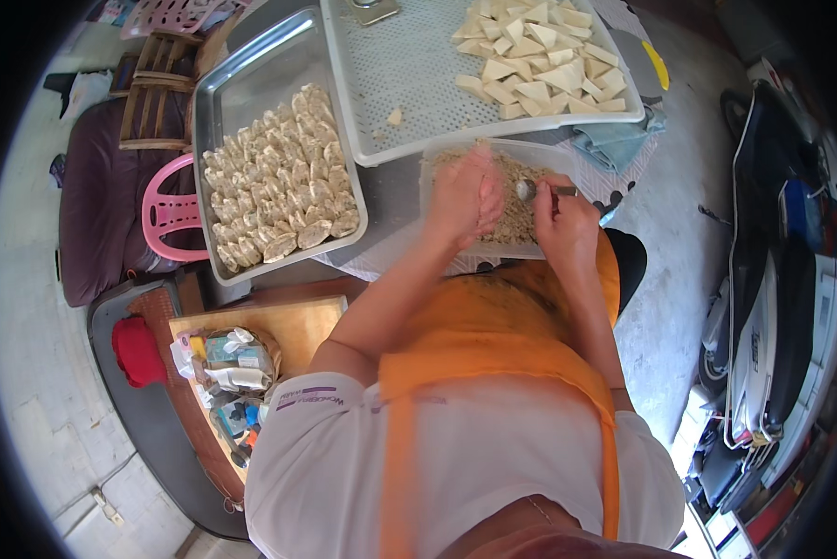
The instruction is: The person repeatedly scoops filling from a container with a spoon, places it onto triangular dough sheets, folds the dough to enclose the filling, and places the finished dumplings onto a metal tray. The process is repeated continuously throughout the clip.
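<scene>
My right hand (565,216) grips the handle of a metal spoon (525,189) over a translucent plastic tub (436,148) of crumbly brownish filling (520,222). Over the tub's left part is my left hand (469,192), blurred, its fingers curled; whether it holds anything cannot be told. Beyond the tub, a white perforated plastic tray (418,84) carries a heap of pale tofu-like triangles (537,63). To the left, a deep stainless-steel tray (258,70) contains rows of filled pieces (279,182) with speckled tops.
A pink plastic chair or stool (170,216) stands beside the steel tray. A blue-grey cloth (614,143) lies by the white tray's corner. Lower left, a wooden board (307,328) bears a basket of small items (240,360). A motorcycle (768,279) is parked at the right.
</scene>
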Motion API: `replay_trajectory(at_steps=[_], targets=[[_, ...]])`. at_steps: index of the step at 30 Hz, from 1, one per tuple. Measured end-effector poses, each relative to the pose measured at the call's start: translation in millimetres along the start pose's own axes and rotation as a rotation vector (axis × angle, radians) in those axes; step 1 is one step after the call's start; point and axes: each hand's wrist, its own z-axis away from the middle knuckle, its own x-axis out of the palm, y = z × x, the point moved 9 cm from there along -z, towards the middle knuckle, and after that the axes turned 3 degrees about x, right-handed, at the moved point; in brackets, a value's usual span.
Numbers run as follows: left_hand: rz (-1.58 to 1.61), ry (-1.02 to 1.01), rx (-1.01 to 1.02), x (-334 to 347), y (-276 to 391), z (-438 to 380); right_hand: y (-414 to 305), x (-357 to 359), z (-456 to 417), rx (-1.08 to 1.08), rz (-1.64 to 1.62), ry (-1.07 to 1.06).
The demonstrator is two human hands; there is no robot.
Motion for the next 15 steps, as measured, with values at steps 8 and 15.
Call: replay_trajectory(at_steps=[8, 15], targets=[[0.011, -0.007, 0.080, 17, 17, 1, 32, 4, -2, 0.274, -0.344, -0.037], [-0.026, -0.081, 0.052, 2, 8, -1, 41, -16, 0, 0.458, -0.638, 0.037]])
